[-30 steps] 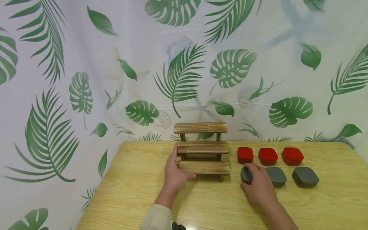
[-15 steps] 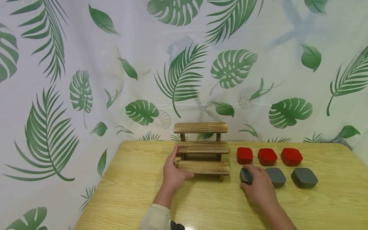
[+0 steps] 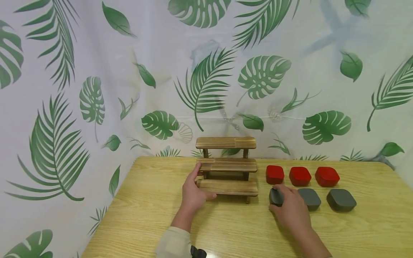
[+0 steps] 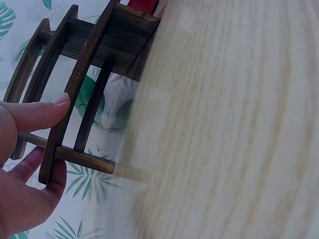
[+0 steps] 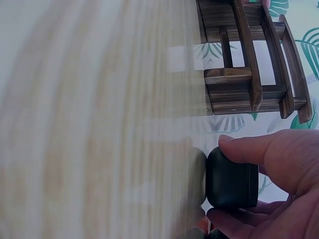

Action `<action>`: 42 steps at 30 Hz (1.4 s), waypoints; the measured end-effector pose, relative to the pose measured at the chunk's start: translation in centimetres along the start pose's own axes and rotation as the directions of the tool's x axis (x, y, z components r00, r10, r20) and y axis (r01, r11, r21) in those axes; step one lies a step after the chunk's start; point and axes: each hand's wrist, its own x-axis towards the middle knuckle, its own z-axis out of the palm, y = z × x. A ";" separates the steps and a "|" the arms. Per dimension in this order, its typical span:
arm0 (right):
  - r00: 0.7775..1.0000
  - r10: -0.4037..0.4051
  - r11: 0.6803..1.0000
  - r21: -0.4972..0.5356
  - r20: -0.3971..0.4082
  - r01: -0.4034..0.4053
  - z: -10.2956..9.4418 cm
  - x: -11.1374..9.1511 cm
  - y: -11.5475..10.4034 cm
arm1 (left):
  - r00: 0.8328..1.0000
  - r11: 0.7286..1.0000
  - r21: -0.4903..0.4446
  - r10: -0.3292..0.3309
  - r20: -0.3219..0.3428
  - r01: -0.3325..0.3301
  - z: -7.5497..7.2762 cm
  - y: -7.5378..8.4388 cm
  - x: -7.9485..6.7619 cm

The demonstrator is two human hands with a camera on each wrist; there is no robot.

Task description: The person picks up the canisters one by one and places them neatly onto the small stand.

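A three-tier wooden step shelf (image 3: 232, 187) stands at the back middle of the table. My left hand (image 3: 193, 193) grips the left end of its lowest board, thumb in front and fingers curled behind, as the left wrist view shows on the dark board (image 4: 82, 74). To the right of the shelf, my right hand (image 3: 293, 208) pinches a small dark grey rounded box (image 3: 275, 197) between thumb and fingers. In the right wrist view that box (image 5: 231, 179) sits upright at the tabletop. Part of it is hidden by the hand in the head view.
Two more grey rounded boxes, one partly behind my right hand (image 3: 311, 199) and one farther right (image 3: 341, 200), share the front row. Three red boxes (image 3: 300, 176) line up behind them. A leaf-patterned curtain (image 3: 161, 71) hangs behind the wooden table (image 3: 232, 229).
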 end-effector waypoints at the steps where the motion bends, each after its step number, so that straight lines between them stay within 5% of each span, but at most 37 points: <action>1: 1.000 0.002 1.000 -0.001 -0.002 -0.002 0.0 0.0 0.0 | 1.000 1.000 0.002 -0.005 0.001 0.005 0.0 0.0 0.0; 30: 0.998 0.060 0.997 0.041 -0.027 -0.059 -0.4 -0.3 -0.7 | 1.000 1.000 -0.015 -0.013 0.006 0.014 -0.2 -0.4 0.3; 42: 0.992 0.062 0.992 0.115 -0.109 -0.050 -0.9 -0.4 -2.2 | 1.000 1.000 -0.008 0.017 0.002 -0.017 -0.6 -0.4 0.4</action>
